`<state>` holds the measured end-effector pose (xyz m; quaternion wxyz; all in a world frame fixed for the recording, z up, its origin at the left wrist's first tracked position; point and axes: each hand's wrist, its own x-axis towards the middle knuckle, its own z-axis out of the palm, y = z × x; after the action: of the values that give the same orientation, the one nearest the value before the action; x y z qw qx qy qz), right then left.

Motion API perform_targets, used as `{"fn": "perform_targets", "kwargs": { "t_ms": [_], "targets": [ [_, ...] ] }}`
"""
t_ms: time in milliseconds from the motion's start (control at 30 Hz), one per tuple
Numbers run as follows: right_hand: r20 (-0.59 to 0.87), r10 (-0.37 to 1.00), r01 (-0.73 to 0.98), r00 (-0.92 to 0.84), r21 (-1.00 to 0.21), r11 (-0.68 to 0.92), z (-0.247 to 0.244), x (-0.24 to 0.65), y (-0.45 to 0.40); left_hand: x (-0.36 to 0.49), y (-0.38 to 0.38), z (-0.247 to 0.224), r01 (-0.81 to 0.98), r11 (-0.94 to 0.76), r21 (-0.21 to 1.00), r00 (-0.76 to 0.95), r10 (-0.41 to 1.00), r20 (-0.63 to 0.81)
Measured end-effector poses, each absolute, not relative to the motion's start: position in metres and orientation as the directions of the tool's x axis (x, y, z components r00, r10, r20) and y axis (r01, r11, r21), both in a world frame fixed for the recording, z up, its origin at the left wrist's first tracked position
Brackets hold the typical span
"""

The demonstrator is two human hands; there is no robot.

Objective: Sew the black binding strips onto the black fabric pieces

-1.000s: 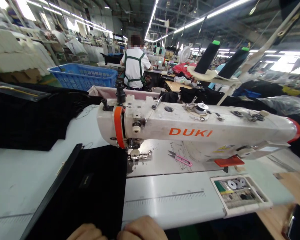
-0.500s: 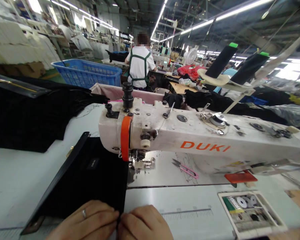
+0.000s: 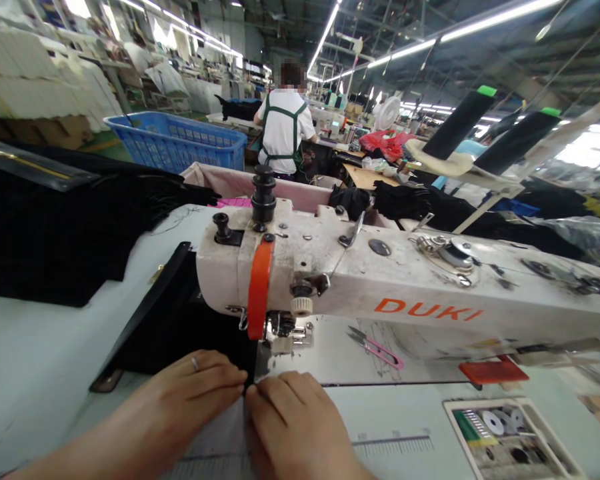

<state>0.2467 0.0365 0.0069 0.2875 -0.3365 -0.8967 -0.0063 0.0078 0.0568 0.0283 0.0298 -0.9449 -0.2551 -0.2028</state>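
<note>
A black fabric piece (image 3: pixel 175 333) with a dark strip (image 3: pixel 145 310) along its left edge lies on the machine table, its far right part behind the head of a white sewing machine (image 3: pixel 330 273). My left hand (image 3: pixel 200 383), with a ring on one finger, has its fingertips pinched on the fabric's near right corner. Right beside it, my right hand (image 3: pixel 295 417) pinches the same edge with fingers pressed together. Both hands are just in front of the presser foot (image 3: pixel 283 343). The fingers cover the gripped edge.
Pink-handled thread snips (image 3: pixel 377 350) lie right of the needle area. A bobbin tray (image 3: pixel 513 440) is set into the table at right. Black fabric is stacked (image 3: pixel 55 233) at left. Beyond stand a blue basket (image 3: pixel 175 143) and a person (image 3: pixel 285 127) facing away.
Both hands have moved forward toward the presser foot, sliding the black fabric with them. Its label is now mostly behind the machine head. The view has shifted slightly.
</note>
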Motion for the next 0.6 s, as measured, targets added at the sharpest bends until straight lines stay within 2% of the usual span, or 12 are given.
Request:
{"fn": "perform_targets", "kwargs": {
  "t_ms": [167, 367, 467, 600],
  "targets": [
    [0.385, 0.653, 0.637, -0.652, -0.188, 0.747, 0.022, 0.248, 0.050, 0.010, 0.072, 0.023, 0.526, -0.845, 0.094, 0.728, 0.505, 0.465],
    [0.356, 0.677, 0.675, -0.644, -0.150, 0.722, 0.020, 0.244, 0.067, 0.009, 0.093, 0.027, 0.595, -0.797, 0.100, 0.713, 0.581, 0.393],
    [0.336, 0.713, 0.705, -0.616, -0.168, 0.689, 0.017, 0.244, 0.072, 0.010, 0.104, 0.031, 0.637, -0.764, 0.104, 0.698, 0.629, 0.342],
    [0.294, 0.753, 0.737, -0.589, -0.189, 0.649, 0.017, 0.243, 0.076, 0.011, 0.118, 0.025, 0.656, -0.742, 0.137, 0.670, 0.656, 0.347]
  ]
}}
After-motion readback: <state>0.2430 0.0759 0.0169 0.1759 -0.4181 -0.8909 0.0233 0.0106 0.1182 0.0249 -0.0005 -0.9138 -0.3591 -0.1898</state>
